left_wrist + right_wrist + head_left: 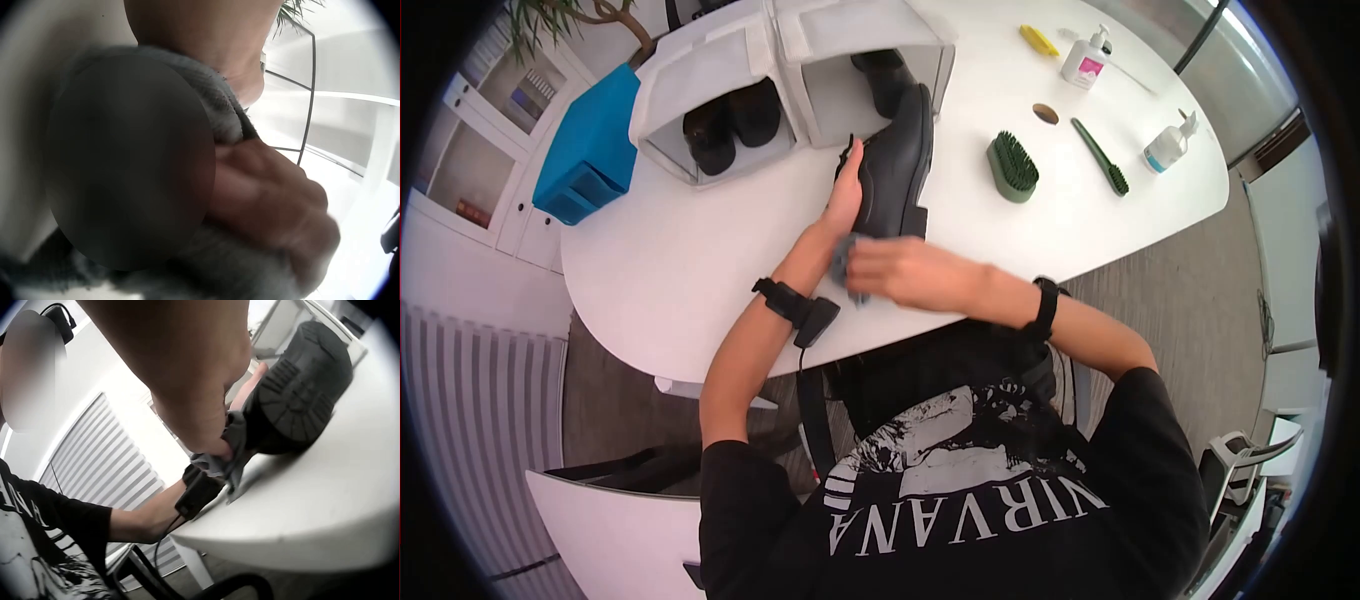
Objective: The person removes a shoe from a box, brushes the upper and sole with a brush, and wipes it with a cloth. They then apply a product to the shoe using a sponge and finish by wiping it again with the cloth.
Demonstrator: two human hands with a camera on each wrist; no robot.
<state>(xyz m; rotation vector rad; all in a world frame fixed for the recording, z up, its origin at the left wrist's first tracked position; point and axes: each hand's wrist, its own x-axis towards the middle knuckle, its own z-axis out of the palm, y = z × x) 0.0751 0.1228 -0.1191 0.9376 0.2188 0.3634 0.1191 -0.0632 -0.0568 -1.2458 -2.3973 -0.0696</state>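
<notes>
A black leather shoe (892, 165) lies tipped over on the table, its treaded sole (297, 400) facing right and its toe toward the far side. My left hand (843, 205) holds the shoe from its left side, with most of the fingers hidden. At the heel end, my right hand (912, 274) grips a grey cloth (845, 262) that hangs in folds below the fingers in the right wrist view. The hand is blurred in the head view. Close up in the left wrist view, the cloth (219, 115) is bunched around the right fingers.
Two white fabric boxes (700, 85) with dark shoes inside stand at the back, beside a blue case (590, 145). On the right lie a green shoe brush (1012, 168), a slim green brush (1100, 157), a pump bottle (1086, 60), a clear bottle (1170, 145) and a yellow item (1038, 40).
</notes>
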